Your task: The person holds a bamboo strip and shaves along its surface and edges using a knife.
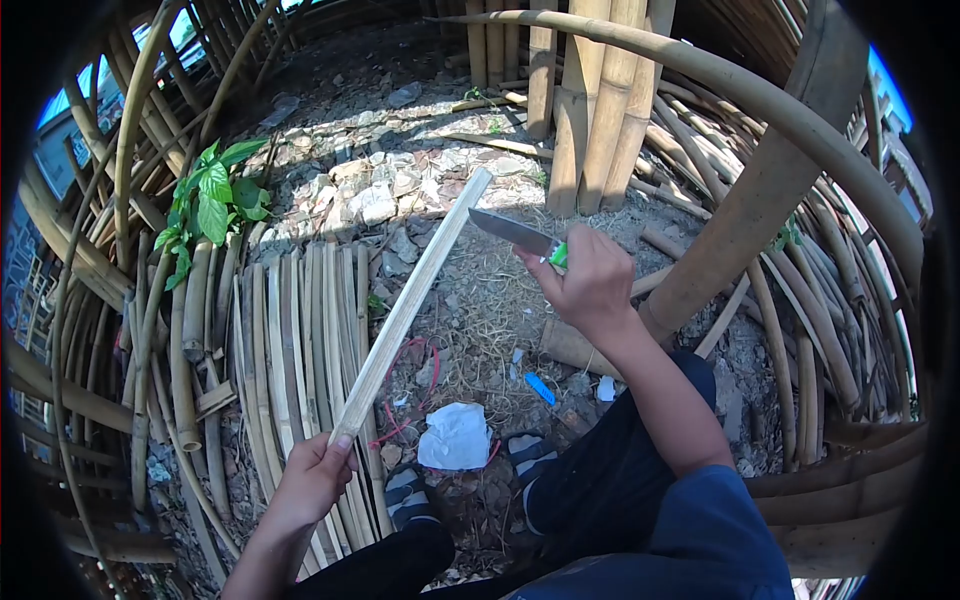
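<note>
My left hand (312,478) is closed round the lower end of a long split bamboo strip (412,292), which slants up and away to the right. In my right hand (592,282) is a knife (512,232) with a broad grey blade and some green at its handle. The blade points left, its tip close to the upper part of the strip; whether they touch I cannot tell. My fingers hide most of the handle. Left of the held strip lies a row of similar split bamboo strips (300,340) on the ground.
Thick upright bamboo poles (590,110) stand ahead, and a large slanting pole (745,225) is close on my right. Bamboo heaps (810,290) curve along the right side. A white crumpled sheet (455,437), a blue scrap (540,388) and red string (432,370) lie near my feet. A leafy plant (213,190) grows at left.
</note>
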A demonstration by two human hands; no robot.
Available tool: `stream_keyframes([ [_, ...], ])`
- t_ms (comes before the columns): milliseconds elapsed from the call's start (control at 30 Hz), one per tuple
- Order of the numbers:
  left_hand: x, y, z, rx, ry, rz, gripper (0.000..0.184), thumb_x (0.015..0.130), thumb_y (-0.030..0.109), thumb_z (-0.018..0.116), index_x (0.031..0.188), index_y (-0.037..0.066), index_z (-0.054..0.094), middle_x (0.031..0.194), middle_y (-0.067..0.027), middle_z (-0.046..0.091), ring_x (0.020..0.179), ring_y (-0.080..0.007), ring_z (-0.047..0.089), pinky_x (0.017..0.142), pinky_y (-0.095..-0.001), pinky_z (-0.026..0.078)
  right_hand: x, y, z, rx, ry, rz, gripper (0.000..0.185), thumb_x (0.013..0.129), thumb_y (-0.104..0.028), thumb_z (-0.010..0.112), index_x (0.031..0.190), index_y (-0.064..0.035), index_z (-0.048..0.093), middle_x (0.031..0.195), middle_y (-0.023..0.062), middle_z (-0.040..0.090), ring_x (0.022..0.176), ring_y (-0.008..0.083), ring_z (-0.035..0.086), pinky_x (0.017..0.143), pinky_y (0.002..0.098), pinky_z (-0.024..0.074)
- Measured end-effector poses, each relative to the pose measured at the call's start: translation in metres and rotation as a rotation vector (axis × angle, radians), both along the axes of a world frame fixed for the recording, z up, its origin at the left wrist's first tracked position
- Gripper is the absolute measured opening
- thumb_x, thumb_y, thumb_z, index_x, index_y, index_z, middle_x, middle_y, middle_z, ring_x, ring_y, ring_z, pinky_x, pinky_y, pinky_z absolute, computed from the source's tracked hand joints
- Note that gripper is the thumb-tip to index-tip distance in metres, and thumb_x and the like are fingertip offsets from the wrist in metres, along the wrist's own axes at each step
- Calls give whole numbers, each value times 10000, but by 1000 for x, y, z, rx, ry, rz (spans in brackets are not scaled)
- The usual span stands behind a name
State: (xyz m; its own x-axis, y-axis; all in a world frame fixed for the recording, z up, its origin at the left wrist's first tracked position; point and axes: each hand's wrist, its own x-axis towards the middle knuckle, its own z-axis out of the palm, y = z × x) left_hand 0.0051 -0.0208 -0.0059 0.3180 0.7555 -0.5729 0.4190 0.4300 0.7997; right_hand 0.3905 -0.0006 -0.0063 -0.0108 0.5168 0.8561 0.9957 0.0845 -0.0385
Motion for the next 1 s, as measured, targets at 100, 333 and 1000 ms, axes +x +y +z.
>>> stream_keyframes([
  [100, 3, 1, -1, 43, 28, -10, 359, 1071, 267, 472, 813, 41, 578, 575, 46, 418, 467, -58, 348, 431, -248, 272, -8, -7, 9, 65, -38, 74, 523, 811, -419, 812, 691, -48, 464, 570, 106, 470, 490, 298, 523, 450, 399, 400],
  [333, 1, 4, -3, 32, 31, -3, 347, 1068, 274, 480, 840, 31, 577, 585, 47, 432, 467, -57, 343, 432, -255, 278, -21, -13, 9, -246, 615, 162, 527, 917, -546, 655, 760, -75, 481, 590, 41, 427, 455, 162, 459, 409, 324, 357],
  [1000, 19, 22, -11, 120, -94, -152, 344, 1084, 297, 424, 888, 45, 554, 604, 19, 497, 488, -65, 450, 462, -253, 369, -95, -46, -29, -537, 1701, 657, 399, 985, -327, 644, 717, -100, 453, 593, -2, 450, 478, 52, 390, 442, 227, 308],
])
